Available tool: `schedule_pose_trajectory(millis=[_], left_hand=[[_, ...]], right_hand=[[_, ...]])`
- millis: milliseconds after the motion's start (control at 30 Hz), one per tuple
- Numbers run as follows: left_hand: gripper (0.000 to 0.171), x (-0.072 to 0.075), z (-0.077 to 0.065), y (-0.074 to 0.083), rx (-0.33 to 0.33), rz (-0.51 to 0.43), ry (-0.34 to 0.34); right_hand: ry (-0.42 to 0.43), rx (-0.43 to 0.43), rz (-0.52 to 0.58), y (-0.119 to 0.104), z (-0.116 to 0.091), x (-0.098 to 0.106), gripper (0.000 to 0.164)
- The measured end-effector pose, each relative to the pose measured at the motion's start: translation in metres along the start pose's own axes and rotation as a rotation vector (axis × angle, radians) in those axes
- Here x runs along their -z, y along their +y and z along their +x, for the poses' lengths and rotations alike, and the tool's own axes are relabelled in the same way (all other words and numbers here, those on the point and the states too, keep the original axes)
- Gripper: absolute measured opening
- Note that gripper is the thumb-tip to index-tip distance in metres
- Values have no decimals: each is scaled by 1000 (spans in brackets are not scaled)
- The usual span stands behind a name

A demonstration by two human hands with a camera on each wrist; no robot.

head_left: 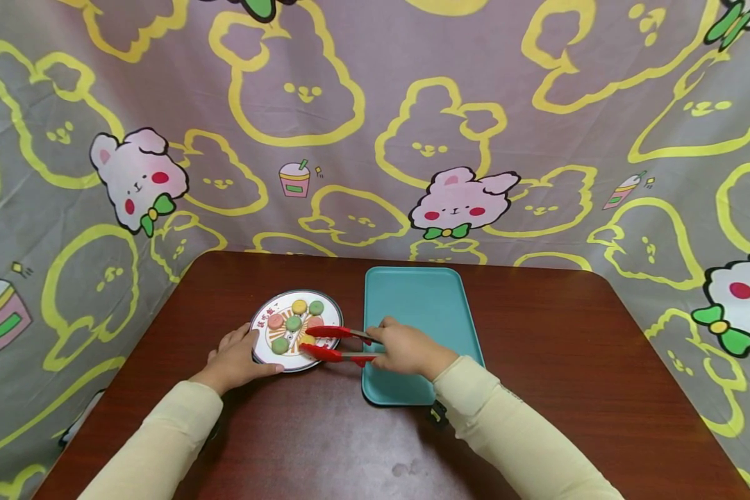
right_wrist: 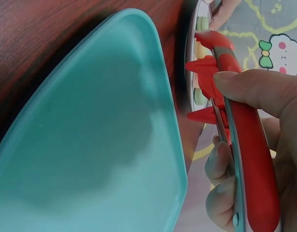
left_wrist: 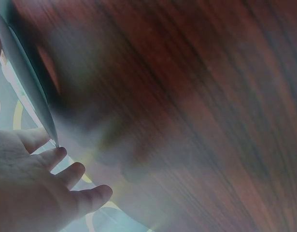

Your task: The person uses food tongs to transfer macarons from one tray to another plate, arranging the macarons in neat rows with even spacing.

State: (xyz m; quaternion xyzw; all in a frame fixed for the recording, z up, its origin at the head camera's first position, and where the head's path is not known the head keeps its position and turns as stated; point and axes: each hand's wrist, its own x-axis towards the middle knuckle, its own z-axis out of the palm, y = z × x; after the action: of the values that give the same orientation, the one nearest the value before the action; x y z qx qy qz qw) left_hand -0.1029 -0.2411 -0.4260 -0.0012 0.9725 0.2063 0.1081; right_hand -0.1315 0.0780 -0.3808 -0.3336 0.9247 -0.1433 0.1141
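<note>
A white plate (head_left: pixel 267 354) with a dark rim bears several macarons in green, pink and yellow, among them a green macaron (head_left: pixel 280 345). My left hand (head_left: pixel 234 357) touches the plate's left and near edge, with fairly straight, spread fingers in the left wrist view. My right hand (head_left: pixel 406 347) grips a pair of red-tipped tongs (right_wrist: pixel 254 169) by the handles. The tongs' spread tips reach over the right part of the plate, one on each side of a yellow macaron (head_left: pixel 307 339). Whether they touch it I cannot tell.
A teal rectangular tray (head_left: pixel 415 298) lies right of the plate, under my right hand. Both stand on a dark reddish-brown wooden table (head_left: pixel 550 347). Behind and at the sides hangs a cloth (head_left: pixel 362 167) with cartoon rabbits.
</note>
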Motion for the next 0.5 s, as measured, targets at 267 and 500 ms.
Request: schedule_pose_trajectory(millis=[267, 500], left_hand=[[105, -1, 0, -1, 0, 3, -2], [105, 0, 0, -1, 2, 3, -5]], right_hand=[[-24, -19, -15, -4, 0, 4, 57], [-30, -23, -22, -5, 1, 5, 53]])
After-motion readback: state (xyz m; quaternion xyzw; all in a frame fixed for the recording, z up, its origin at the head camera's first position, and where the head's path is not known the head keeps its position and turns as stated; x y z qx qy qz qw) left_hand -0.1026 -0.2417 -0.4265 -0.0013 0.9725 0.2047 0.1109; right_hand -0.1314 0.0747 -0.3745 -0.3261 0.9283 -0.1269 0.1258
